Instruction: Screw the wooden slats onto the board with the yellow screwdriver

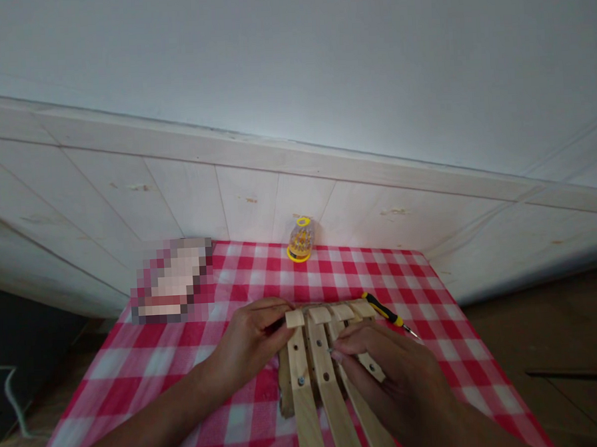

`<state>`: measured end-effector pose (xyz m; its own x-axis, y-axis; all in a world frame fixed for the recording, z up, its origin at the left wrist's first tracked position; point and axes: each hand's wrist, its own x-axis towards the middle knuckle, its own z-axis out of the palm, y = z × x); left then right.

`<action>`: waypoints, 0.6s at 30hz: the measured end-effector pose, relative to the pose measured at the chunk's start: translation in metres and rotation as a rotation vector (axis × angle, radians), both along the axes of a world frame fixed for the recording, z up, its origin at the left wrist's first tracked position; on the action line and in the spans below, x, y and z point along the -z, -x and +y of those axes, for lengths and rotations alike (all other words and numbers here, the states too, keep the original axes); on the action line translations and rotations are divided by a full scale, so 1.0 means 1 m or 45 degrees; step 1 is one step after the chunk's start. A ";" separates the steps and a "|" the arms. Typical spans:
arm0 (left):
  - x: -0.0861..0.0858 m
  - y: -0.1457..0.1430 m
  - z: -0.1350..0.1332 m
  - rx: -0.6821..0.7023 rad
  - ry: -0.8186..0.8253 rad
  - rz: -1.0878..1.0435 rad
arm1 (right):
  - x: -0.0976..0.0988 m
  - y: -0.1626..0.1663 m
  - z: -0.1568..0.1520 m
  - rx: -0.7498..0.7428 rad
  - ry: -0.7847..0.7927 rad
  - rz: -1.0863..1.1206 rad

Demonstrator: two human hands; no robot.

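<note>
Several pale wooden slats (306,416) lie side by side, fanning toward me, across a rough board (286,391). Screw heads and dark holes show along them. My left hand (249,336) pinches the far end of the leftmost slat between thumb and fingers. Over the middle slats, my right hand (390,359) has thumb and forefinger closed on a tiny metallic piece that looks like a screw (330,350), close to a hole. The right hand hides part of the right-hand slats. Just beyond them lies a yellow-and-black screwdriver (386,310), its tip pointing right.
A red-and-white checked cloth (241,273) covers the table. Against the white panelled wall (250,199) stands a clear container with yellow rims (300,240), holding small yellowish pieces. A pixelated flat object (174,283) rests at the back left. Floor shows beyond the right edge.
</note>
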<state>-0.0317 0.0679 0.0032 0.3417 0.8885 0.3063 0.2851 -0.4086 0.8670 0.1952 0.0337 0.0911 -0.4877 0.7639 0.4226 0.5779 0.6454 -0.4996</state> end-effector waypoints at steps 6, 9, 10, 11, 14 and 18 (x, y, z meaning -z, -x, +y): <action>0.003 0.000 0.000 -0.014 -0.019 0.019 | -0.012 -0.011 -0.001 0.059 -0.068 -0.006; 0.003 0.000 0.000 -0.029 -0.001 0.032 | -0.016 -0.017 -0.002 0.113 -0.052 0.000; 0.003 0.001 0.000 -0.033 0.008 0.036 | -0.017 -0.019 -0.002 0.131 -0.043 0.001; 0.003 0.001 -0.001 -0.039 0.017 0.038 | -0.019 -0.021 -0.002 0.152 -0.029 -0.001; 0.002 0.001 -0.001 -0.058 0.026 0.042 | -0.025 -0.027 -0.003 0.209 -0.009 0.006; 0.000 0.001 -0.001 -0.101 -0.008 0.054 | -0.028 -0.033 -0.007 0.229 0.017 0.058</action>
